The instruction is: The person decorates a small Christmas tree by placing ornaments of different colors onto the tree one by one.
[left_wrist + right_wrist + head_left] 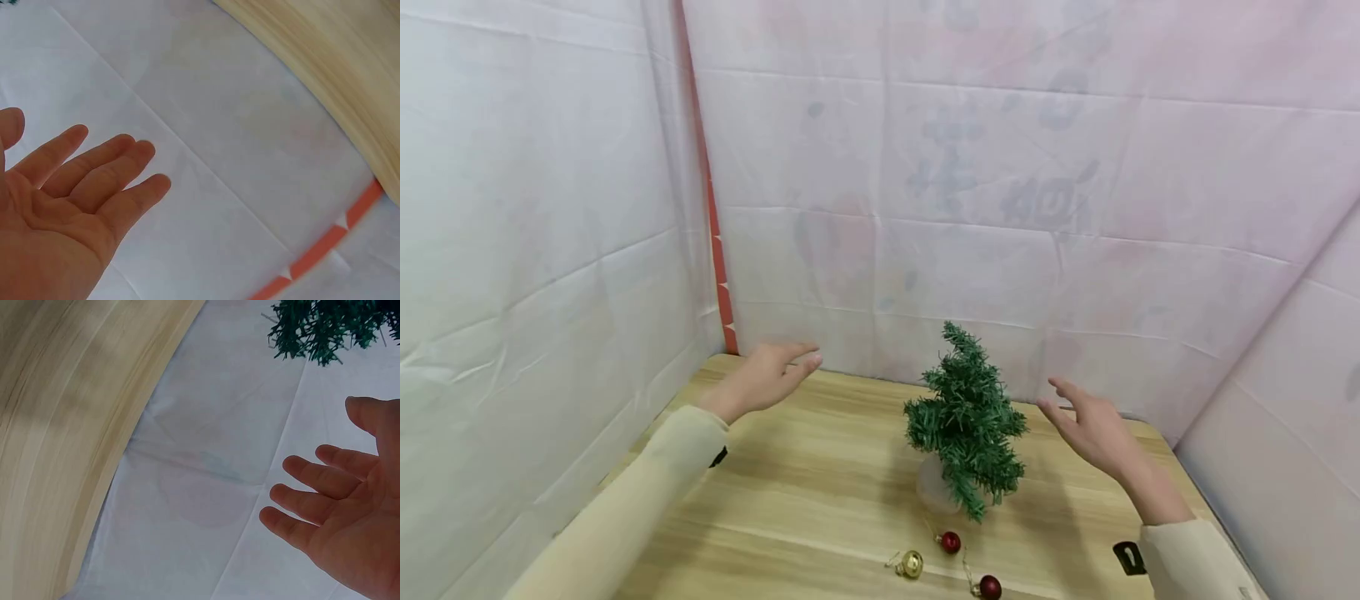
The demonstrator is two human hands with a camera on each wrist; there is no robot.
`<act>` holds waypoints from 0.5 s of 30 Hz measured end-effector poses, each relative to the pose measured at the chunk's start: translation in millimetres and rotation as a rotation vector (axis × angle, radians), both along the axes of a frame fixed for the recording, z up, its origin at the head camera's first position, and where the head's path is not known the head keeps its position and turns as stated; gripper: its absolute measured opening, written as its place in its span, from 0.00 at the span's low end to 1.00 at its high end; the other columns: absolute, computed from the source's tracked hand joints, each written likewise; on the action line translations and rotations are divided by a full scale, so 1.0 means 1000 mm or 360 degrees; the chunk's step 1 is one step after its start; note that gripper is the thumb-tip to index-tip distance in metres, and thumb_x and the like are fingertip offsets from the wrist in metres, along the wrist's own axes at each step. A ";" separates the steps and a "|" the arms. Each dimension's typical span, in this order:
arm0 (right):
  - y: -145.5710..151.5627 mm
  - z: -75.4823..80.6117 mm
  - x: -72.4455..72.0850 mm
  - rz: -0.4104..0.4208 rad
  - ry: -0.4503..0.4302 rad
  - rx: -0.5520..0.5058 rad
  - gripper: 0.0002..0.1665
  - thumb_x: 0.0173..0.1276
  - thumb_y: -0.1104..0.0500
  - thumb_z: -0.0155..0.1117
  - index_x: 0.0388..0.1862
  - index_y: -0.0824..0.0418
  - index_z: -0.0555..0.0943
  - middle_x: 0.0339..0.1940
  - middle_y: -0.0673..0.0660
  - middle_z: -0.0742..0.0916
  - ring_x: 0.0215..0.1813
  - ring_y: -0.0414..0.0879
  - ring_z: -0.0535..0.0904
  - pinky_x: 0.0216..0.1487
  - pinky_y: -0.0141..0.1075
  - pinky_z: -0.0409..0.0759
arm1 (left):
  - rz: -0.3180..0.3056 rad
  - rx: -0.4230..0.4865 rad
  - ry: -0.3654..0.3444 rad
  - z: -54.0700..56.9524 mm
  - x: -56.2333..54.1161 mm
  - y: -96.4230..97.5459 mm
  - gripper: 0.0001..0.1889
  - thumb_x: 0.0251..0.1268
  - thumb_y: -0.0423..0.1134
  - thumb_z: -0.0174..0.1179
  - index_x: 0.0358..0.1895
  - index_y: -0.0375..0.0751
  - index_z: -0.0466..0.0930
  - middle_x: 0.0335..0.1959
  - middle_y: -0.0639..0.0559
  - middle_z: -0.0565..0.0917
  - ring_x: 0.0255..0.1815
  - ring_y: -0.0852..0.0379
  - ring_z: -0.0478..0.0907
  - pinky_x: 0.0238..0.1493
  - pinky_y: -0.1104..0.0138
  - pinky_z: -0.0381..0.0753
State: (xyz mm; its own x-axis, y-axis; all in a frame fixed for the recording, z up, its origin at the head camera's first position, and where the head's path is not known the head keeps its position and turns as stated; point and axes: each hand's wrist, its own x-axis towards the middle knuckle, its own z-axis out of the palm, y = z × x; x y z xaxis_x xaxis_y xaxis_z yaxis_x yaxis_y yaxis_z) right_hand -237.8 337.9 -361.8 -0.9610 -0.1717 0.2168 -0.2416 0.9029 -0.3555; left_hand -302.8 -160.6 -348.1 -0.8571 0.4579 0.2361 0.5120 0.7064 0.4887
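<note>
A small green artificial Christmas tree (pixel 966 417) stands on the wooden table, its pale round base (pixel 934 485) partly covered by low branches. My left hand (pixel 767 377) is raised over the table's back left, fingers extended and holding nothing. In the left wrist view the palm of that hand (pixel 69 212) shows, fingers slightly bent. To the right of the tree, my right hand (pixel 1096 432) is also raised, apart from the branches. The right wrist view shows this hand (pixel 337 500) with spread fingers and nothing in it; tree branches (pixel 331 328) appear above.
In front of the tree lie a gold ball ornament (pixel 912 564) and two dark red ball ornaments, one nearer the tree (pixel 951 542) and one nearer the front (pixel 990 587). White cloth walls (pixel 880 167) enclose the wooden table (pixel 805 467). A red strip (pixel 718 267) runs down the back left corner.
</note>
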 end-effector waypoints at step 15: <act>-0.023 0.005 0.048 -0.0005 0.0217 -0.0051 0.24 0.83 0.47 0.60 0.61 0.66 0.85 0.52 0.68 0.90 0.50 0.66 0.88 0.47 0.62 0.85 | -0.0126 0.0253 0.0081 -0.009 0.050 0.035 0.19 0.84 0.49 0.55 0.64 0.44 0.85 0.54 0.51 0.91 0.47 0.59 0.89 0.49 0.61 0.89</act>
State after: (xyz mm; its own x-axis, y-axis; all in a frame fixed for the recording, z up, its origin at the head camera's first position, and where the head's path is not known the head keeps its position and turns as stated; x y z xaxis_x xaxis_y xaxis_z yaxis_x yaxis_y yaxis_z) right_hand -189.7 314.9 -356.6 -0.9229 -0.1596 0.3506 -0.2867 0.8924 -0.3485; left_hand -252.6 -125.4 -357.2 -0.8048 0.4771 0.3531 0.5901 0.5786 0.5631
